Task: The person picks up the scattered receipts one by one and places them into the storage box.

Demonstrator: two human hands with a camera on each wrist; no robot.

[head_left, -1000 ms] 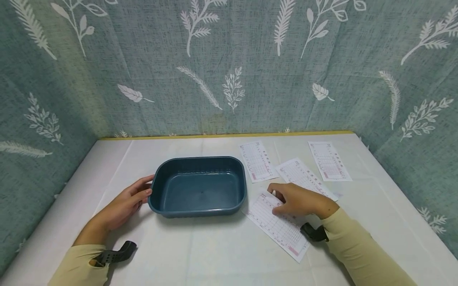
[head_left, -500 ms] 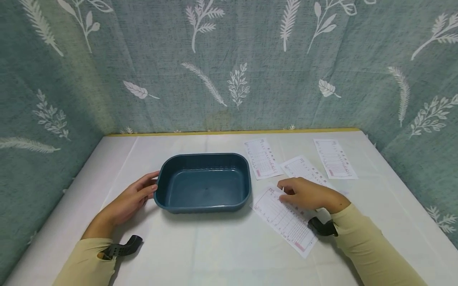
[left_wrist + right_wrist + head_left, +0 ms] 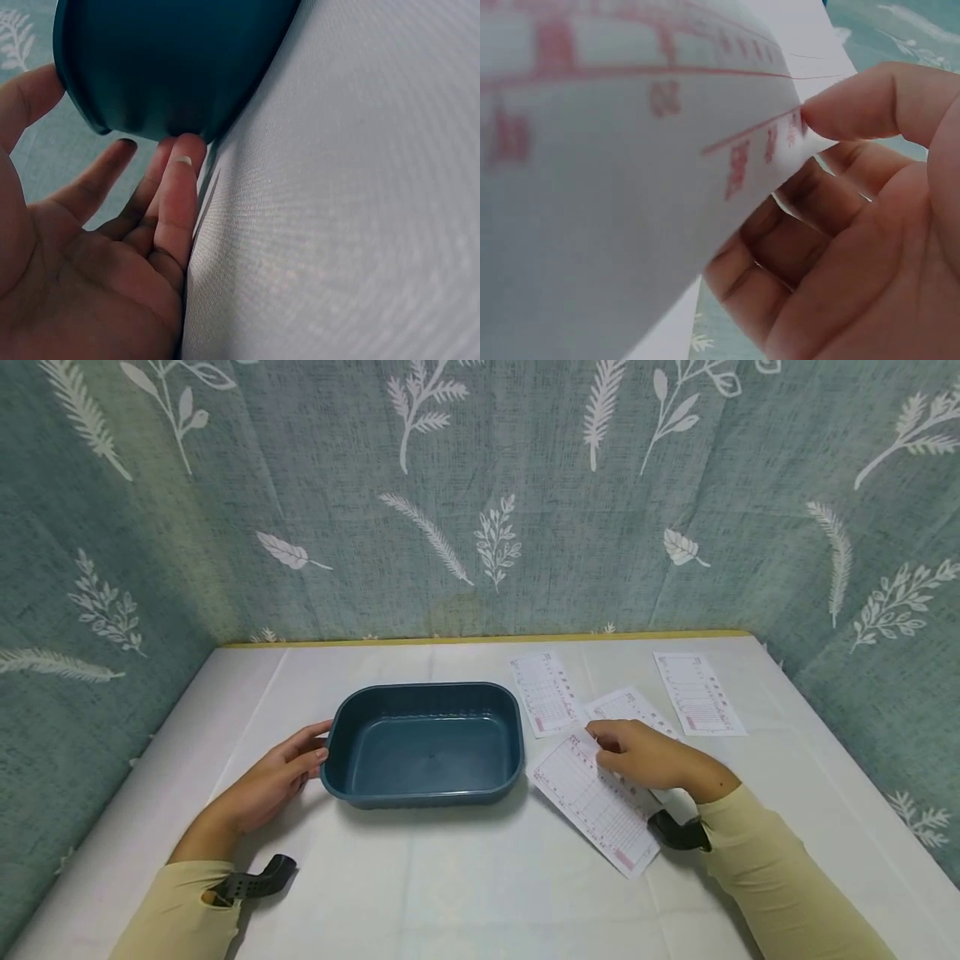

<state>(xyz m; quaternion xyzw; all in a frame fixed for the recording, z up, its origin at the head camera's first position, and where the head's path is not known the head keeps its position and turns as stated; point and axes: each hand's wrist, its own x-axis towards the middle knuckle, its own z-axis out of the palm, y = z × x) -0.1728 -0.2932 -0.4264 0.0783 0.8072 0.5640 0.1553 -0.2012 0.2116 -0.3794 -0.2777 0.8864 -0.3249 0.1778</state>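
Sheet [image 3: 592, 806] of printed paper sits right of the blue basin [image 3: 427, 799] in head view, on or just over the white table [image 3: 450, 893]; we can't see its pinched edge there. Right wrist view gives us that: the right hand [image 3: 652, 760] pinches it, thumb in front, other fingers behind, paper bowing, red print blurred. Left hand [image 3: 262, 789] is at the basin's left end; its wrist view shows us loosely spread fingers, some tips touching the outer wall, hidden from head view. Only head view gives us all three farther sheets [image 3: 700, 693].
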